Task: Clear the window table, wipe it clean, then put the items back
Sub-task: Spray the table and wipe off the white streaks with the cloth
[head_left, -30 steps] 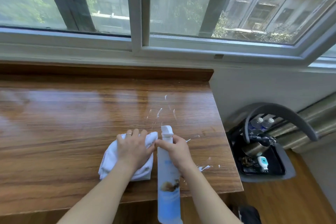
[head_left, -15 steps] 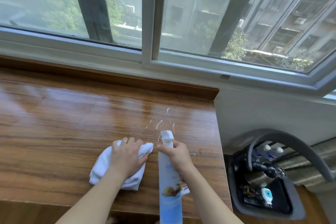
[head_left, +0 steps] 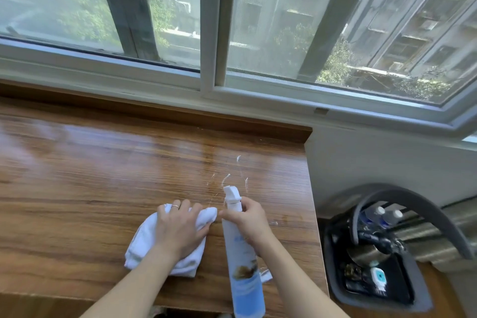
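A wooden table (head_left: pixel 90 188) runs under the window. My left hand (head_left: pixel 180 227) lies on a crumpled white cloth (head_left: pixel 144 242) near the table's front edge, fingers curled over its far fold. My right hand (head_left: pixel 247 219) grips the neck of a tall white and blue spray bottle (head_left: pixel 244 266), whose nozzle points away from me. White foam streaks (head_left: pixel 227 178) mark the wood just beyond the nozzle, and another foam smear (head_left: pixel 267 275) shows beside the bottle's lower part.
The table's right end (head_left: pixel 313 214) stops short of a black basket (head_left: pixel 374 273) on the floor holding bottles and small items, with a grey arched handle. A raised wooden ledge (head_left: pixel 180 113) and the window frame (head_left: pixel 209 59) bound the back.
The view has tilted up towards the window. Both hands keep their hold on the cloth and the bottle; the cloth has shifted slightly left, away from the bottle.
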The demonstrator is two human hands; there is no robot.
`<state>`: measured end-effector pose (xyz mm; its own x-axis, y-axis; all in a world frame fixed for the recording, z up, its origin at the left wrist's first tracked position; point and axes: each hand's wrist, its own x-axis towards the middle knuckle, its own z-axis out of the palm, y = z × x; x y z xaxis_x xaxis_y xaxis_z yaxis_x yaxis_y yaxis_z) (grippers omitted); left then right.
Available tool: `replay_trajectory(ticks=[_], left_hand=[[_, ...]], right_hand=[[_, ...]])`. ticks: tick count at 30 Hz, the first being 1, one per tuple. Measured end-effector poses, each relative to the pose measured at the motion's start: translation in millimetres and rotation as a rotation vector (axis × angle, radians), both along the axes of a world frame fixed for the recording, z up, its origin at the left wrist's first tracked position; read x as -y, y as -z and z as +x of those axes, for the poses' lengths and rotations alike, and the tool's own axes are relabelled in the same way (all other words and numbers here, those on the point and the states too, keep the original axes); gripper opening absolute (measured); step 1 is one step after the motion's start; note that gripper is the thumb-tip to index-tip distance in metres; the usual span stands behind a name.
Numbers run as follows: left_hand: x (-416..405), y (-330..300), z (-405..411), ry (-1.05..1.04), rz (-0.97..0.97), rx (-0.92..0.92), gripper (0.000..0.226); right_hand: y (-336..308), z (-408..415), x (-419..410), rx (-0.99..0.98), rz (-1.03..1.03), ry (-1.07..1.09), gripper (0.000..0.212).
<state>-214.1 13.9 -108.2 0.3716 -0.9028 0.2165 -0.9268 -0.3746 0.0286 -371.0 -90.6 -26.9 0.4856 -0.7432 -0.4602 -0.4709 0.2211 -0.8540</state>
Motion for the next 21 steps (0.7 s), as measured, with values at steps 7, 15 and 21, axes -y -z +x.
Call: replay_trajectory(ticks=[7,15,21], left_hand=[[8,1,3,0.033,-0.026,-0.004,0.037],[62,1,21,0.028,0.012,0.013,0.047],[109,-1,37,-0.003,0.06,0.068,0.038]], right_hand=[[4,7,11,0.012,0.015,0.065,0.025],[3,14,11,0.024,0.05,0.098,0.034],[0,9,7,0.011,0.033,0.107,0.026]])
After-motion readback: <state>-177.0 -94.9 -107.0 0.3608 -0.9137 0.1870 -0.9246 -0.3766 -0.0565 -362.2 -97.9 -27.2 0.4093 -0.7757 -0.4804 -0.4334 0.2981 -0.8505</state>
